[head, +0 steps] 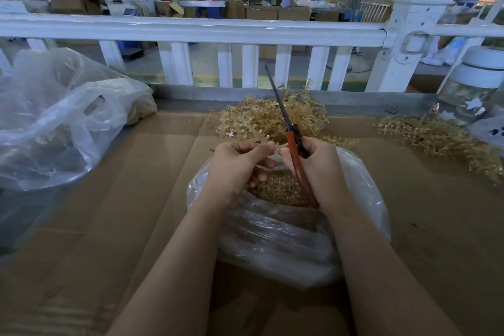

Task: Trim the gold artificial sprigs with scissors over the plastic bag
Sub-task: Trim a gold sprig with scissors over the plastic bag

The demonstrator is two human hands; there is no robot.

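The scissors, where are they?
In the head view, the scissors are in the right hand, just above the plastic bag, blades pointing up toward the white railing.

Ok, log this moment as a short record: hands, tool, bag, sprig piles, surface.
left hand: pinches a small pale piece over the bag; what it is cannot be told
right hand: grips the scissors by the orange handles, blades closed, pointing up and away
plastic bag: open under both hands, gold trimmings inside
sprig piles: one heap behind the hands, another at right
second bag: at left, crumpled
surface: flat cardboard
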